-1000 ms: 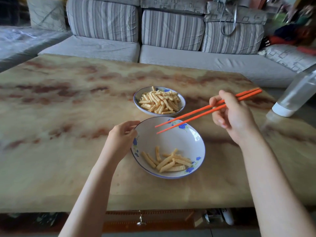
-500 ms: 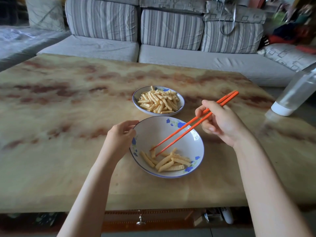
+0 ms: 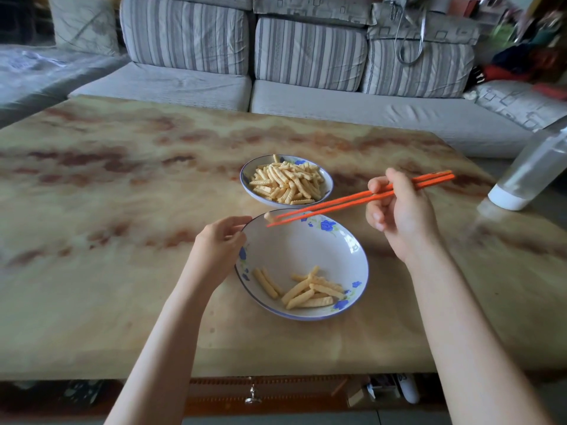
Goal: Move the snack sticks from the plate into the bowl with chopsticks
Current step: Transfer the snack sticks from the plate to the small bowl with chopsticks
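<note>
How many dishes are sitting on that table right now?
2: the plate nearest the person, its rim gripped by the left hand, and the fuller bowl just beyond it. The right hand holds chopsticks above the plate's far rim. None looks hidden.

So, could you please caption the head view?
Right hand pinches one snack stick in orange chopsticks over the plate; left hand holds its rim.
</note>
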